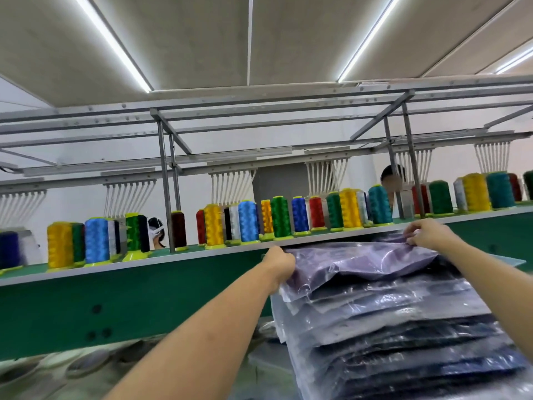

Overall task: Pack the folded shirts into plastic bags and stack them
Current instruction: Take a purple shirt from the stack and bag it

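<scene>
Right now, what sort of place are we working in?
Probably a garment workshop with embroidery machines: coloured thread cones line a green shelf, and bagged shirts sit stacked in front.

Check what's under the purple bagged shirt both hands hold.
Under the purple bagged shirt, gripped by the left hand and right hand, sits a stack of bagged shirts: greyish-purple ones on top, dark navy lower. The stack's base and whatever it rests on are out of view.

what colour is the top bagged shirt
The top bagged shirt is purple, clearest in the head view.
</scene>
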A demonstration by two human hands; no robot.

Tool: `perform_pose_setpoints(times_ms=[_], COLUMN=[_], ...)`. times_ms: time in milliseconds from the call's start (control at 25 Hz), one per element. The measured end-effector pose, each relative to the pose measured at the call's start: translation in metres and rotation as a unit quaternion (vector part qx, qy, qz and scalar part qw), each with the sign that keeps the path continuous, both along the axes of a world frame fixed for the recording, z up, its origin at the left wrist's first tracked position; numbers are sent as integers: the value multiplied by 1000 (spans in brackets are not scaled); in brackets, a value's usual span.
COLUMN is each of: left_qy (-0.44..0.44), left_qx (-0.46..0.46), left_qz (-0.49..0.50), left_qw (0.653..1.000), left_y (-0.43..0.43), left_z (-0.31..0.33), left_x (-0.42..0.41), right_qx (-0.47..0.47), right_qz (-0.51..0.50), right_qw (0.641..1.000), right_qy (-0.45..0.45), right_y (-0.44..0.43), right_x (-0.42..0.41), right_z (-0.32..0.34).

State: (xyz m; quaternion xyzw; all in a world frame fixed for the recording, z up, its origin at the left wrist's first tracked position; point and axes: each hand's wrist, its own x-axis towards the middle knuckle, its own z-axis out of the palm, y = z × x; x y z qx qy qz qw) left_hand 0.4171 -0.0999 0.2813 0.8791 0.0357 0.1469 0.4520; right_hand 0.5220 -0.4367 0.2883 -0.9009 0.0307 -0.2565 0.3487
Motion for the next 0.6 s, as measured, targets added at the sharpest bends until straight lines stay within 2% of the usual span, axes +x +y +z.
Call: perform_pose_setpoints(times_ms=[280, 440, 600], left_qy=[23, 5, -70], left_qx=[173, 217, 220], left_qz=[65, 88, 89], left_qw=[983, 972, 969], left_y=[-1, -3, -3], left_z=[-5, -1, 5], left_x=[-7, -19, -37], right_qx=[-194, -213, -193], right_qz=[-6, 2, 60], right_qw=[981, 976, 974], right_qy=[19, -36, -101], right_y=[-19, -3, 44], right_x=[-19, -34, -60], right_z=[11, 12, 7])
